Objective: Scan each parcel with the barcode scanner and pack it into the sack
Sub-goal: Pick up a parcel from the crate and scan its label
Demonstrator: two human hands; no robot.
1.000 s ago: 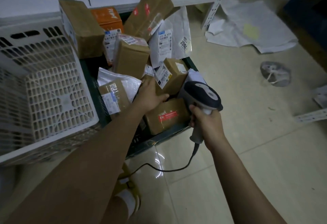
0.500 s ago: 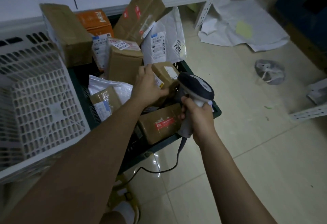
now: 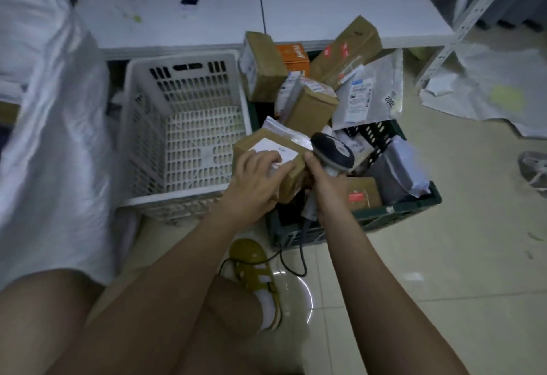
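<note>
Parcel (image 3: 275, 161) in left hand's (image 3: 254, 185) curled grip; right hand (image 3: 324, 185) grips scanner (image 3: 333, 151).

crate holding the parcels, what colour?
Dark green crate, seen in the head view; the empty basket beside it is white.

Dim tiled floor (image 3: 444, 271) (glossy), white table (image 3: 340, 10)

The left hand (image 3: 254, 185) holds a parcel (image 3: 273, 164) just left of the right hand (image 3: 324, 185), which holds the scanner (image 3: 333, 151). Left of both stands a basket (image 3: 183, 138) — right and behind, a crate (image 3: 396, 212) with parcels; the table (image 3: 266, 10) is behind.
</note>
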